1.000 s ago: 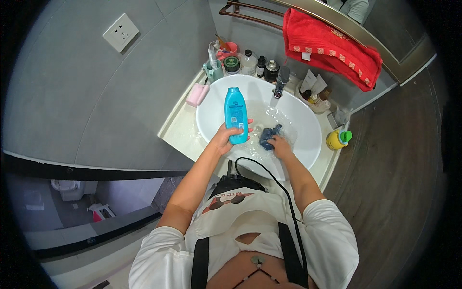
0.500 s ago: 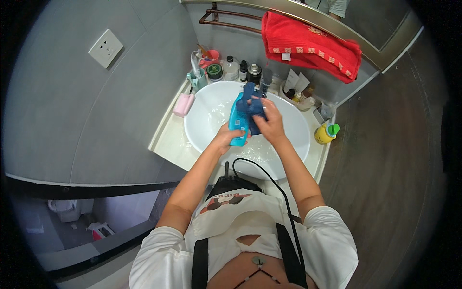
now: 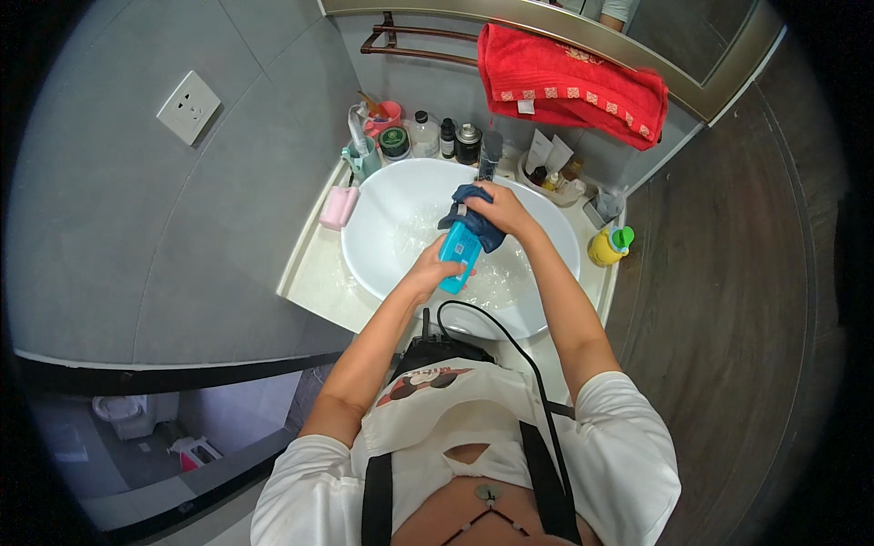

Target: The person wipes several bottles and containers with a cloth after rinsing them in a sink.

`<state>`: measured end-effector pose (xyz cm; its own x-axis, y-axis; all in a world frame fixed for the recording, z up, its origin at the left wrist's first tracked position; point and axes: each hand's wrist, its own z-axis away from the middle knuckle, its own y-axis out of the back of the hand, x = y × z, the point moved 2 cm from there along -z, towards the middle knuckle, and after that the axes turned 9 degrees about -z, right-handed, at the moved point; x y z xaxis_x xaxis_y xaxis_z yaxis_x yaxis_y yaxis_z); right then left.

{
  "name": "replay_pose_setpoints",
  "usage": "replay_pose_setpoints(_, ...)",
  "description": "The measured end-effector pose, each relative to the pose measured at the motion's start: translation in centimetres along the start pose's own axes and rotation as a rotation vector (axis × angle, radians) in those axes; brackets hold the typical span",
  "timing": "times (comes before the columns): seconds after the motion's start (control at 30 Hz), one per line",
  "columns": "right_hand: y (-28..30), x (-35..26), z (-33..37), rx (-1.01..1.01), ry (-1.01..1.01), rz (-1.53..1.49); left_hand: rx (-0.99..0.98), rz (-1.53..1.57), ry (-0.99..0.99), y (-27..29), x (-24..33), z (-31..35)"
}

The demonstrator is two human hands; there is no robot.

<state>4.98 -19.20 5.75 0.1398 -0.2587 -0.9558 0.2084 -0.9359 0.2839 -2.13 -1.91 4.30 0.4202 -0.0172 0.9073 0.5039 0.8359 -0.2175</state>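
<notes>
Cloth [image 3: 476, 222] rose onto bottle [image 3: 461, 248], apart from basin rim [image 3: 348, 241].

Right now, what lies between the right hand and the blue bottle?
In the head view, a dark blue cloth lies between them: the right hand holds it over the far end of the blue bottle.

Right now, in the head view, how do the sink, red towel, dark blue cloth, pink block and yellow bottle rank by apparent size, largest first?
1. Sink
2. Red towel
3. Dark blue cloth, bunched and partly hidden
Unranked, smallest: pink block and yellow bottle; they look too alike.
</notes>
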Motion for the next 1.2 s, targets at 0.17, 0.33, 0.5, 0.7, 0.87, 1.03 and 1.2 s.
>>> replay_pose_setpoints(0.17, 0.6, 2.0, 0.2, -0.079, -0.343, -0.747, -0.133, 0.226, 0.022, 0.7, -0.2, 0.0)
replay_pose_setpoints(0.33, -0.2, 1.9, 1.3, 0.064, -0.213, -0.68, -0.172, 0.251, 0.013, 1.0, 0.4, -0.5)
replay_pose_setpoints(0.5, -0.6, 1.5, 0.9, 0.328, -0.022, -0.218, -0.025, 0.072, -0.008, 0.5, 0.9, -0.5)
replay_pose_setpoints(0.7, -0.5, 3.1, 1.6, 0.598, 0.015, -0.099, 0.074, -0.197, -0.104, 1.2, -0.4, -1.4)
replay_pose_setpoints(0.87, 0.7, 6.6, 2.7, 0.712, -0.147, -0.021, 0.076, -0.232, -0.12, 1.5, 0.2, -0.7)
replay_pose_setpoints(1.03, -0.2, 8.1, 4.8, 0.322, -0.335, 0.218, 0.071, 0.085, -0.066, 1.8, 0.7, -0.8)
replay_pose_setpoints(1.2, 0.4, 7.8, 6.4, 0.092, -0.416, 0.419, 0.06, 0.189, -0.021, 1.3, 0.4, -1.1)
